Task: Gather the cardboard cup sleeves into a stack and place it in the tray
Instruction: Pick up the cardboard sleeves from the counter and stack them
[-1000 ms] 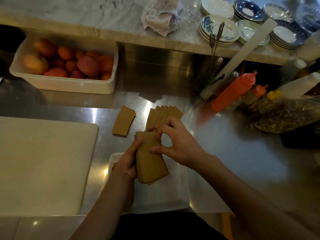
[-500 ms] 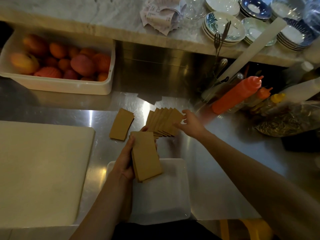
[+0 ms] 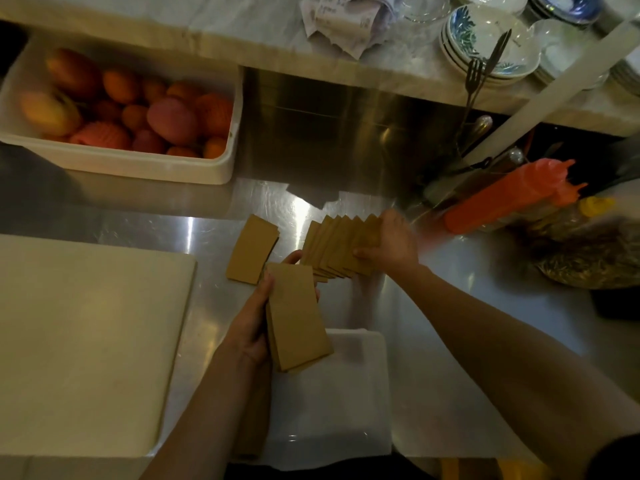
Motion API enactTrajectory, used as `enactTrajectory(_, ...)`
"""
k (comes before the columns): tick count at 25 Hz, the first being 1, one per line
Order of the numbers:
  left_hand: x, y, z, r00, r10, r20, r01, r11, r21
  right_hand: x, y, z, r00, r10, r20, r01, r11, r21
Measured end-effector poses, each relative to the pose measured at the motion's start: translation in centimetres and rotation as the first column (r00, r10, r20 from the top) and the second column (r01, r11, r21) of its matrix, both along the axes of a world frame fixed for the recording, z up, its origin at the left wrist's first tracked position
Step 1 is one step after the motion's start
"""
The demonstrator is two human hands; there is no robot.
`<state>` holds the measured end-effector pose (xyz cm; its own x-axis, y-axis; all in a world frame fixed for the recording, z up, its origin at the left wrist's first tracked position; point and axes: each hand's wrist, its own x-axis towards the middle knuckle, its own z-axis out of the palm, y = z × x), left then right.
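My left hand (image 3: 254, 323) grips a stack of brown cardboard cup sleeves (image 3: 298, 320), held upright-tilted above the far edge of the white tray (image 3: 346, 410). Further back, a fanned row of several sleeves (image 3: 336, 249) lies on the steel counter. My right hand (image 3: 391, 242) rests on the right end of that row, thumb and fingers closing around it. A single sleeve (image 3: 252, 249) lies flat to the left of the fanned row.
A large cream cutting board (image 3: 83, 341) fills the left. A white tub of fruit (image 3: 124, 109) stands at the back left. Orange and yellow squeeze bottles (image 3: 509, 197), a cutlery holder (image 3: 474, 98) and a bag (image 3: 588, 251) crowd the right. Stacked plates (image 3: 491, 46) sit on the marble ledge.
My right hand left the stack held in my left hand, reached back to the fanned row and settled onto its right end. The left hand kept its stack nearly still.
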<state>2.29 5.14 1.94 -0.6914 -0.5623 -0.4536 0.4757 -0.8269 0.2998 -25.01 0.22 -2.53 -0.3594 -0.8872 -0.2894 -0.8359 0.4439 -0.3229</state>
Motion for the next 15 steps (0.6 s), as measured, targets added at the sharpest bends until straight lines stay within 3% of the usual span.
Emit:
enactTrajectory(3, 0.0, -0.3, 0.0, 1.0, -0.008, -0.003, 0.008, 1.0, -0.002, -0.4, 1.2, 0.3, 0.891, -0.132, 0.434, 0.135, 0.991, 0.024)
enactTrajectory(5, 0.0, -0.4, 0.0, 1.0, -0.006, 0.006, 0.006, 1.0, -0.01, -0.9, 1.1, 0.7, 0.843, -0.154, 0.516, 0.138, 0.988, 0.071)
enactTrajectory(8, 0.2, -0.6, 0.0, 1.0, -0.001, 0.017, 0.001, 1.0, -0.019, -0.7, -0.5, 1.2, 0.892, -0.103, 0.441, 0.047, 0.99, 0.136)
enactTrajectory(12, 0.9, -0.3, 0.0, 1.0, 0.017, 0.008, -0.017, 0.999, -0.031, 1.3, -1.2, 0.0, 0.985, -0.063, 0.16, 0.032, 0.981, 0.189)
enactTrajectory(15, 1.3, -0.1, 0.0, 0.999, 0.039, 0.015, -0.038, 0.998, -0.041, 1.9, -0.1, -0.4, 0.995, -0.082, 0.057, 0.078, 0.995, 0.062)
